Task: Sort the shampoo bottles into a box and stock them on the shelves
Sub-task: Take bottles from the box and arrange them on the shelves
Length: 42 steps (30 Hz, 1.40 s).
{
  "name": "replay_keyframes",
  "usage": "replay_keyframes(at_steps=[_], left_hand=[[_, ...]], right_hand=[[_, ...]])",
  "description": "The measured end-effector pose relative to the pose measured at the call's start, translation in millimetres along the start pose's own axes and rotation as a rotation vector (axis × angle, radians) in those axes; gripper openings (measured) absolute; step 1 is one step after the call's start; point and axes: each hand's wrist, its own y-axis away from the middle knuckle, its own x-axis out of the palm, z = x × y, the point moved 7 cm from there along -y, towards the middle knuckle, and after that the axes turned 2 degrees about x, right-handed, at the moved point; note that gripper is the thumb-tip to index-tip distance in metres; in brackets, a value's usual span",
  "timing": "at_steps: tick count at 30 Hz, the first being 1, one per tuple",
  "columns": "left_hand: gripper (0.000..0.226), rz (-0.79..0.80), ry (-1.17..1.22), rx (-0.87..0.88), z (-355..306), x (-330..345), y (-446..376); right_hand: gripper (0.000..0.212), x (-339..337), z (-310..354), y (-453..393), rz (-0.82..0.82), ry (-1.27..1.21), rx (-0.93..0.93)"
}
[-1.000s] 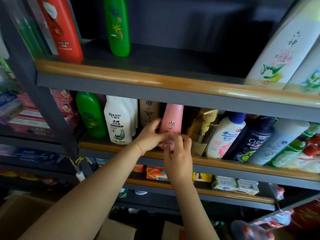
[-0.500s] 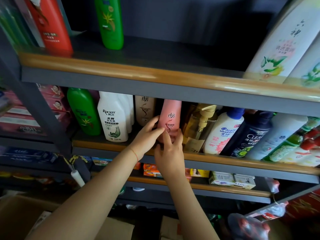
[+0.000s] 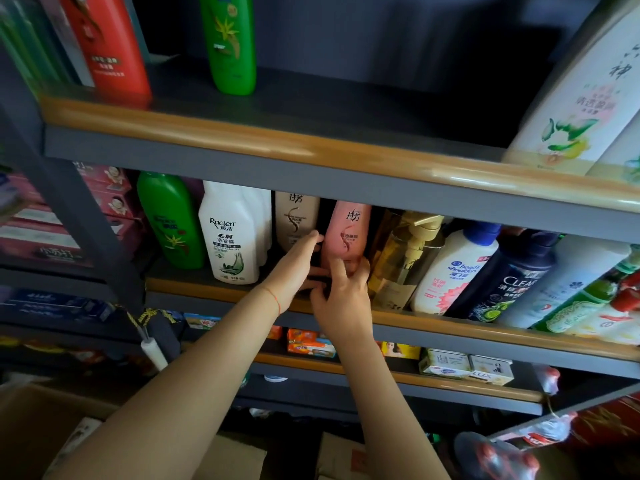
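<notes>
Dark metal shelves with wooden lips fill the view, and on the middle shelf (image 3: 221,289) the pink shampoo bottle (image 3: 347,233) stands upright in a narrow slot between a beige bottle (image 3: 296,216) and a gold pump bottle (image 3: 403,258), with the right hand (image 3: 341,289) curled round its base and the left hand (image 3: 294,268) laid against its left side, fingers fairly straight. The slot looks tight, so a push with the bottle tilted could knock the pump bottle into the leaning row on the right. Letting go early, before the base sits flat behind the lip, might let it tip forward off the shelf.
</notes>
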Motion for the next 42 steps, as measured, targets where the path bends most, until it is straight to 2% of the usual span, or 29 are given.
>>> replay_keyframes(at_steps=[4, 17, 19, 21, 24, 26, 27, 29, 31, 35, 42], left_hand=[[0.047, -0.003, -0.002, -0.027, -7, 3, -5], [0.051, -0.004, -0.002, -0.019, 0, -4, -8], [0.049, -0.004, 0.003, -0.015, -3, -4, -5], [0.046, -0.014, 0.022, -0.011, -3, -6, -4], [0.037, -0.074, 0.039, 0.049, -2, -17, 0], [0.024, -0.170, -0.141, 0.193, -7, -31, 8], [0.021, -0.210, -0.286, 0.275, -9, -36, 15], [0.021, -0.259, -0.580, 0.408, -10, -42, 30], [0.019, -0.232, -0.770, 0.488, 0, -44, 38], [0.013, -0.163, -0.744, 0.496, 18, -52, 44], [0.011, -0.125, -0.734, 0.516, 18, -53, 47]], right_hand=[[0.057, -5, -1, -5, -0.012, -0.061, 0.068], [0.054, -4, 6, -1, 0.079, -0.026, 0.045], [0.054, -8, 7, -2, 0.057, -0.142, 0.086], [0.056, -11, 7, -2, 0.033, -0.400, 0.195], [0.056, 0, 6, 2, 0.051, -1.097, 0.560], [0.051, 10, 15, 6, 0.041, -1.587, 0.757], [0.051, 11, 18, 5, 0.023, -1.709, 0.795], [0.060, 14, 22, 3, -0.003, -1.795, 0.829], [0.068, 18, 24, 0, -0.019, -1.849, 0.884], [0.071, 20, 26, -6, -0.080, -1.910, 0.962], [0.070, 24, 15, -19, -0.123, -1.868, 1.035]])
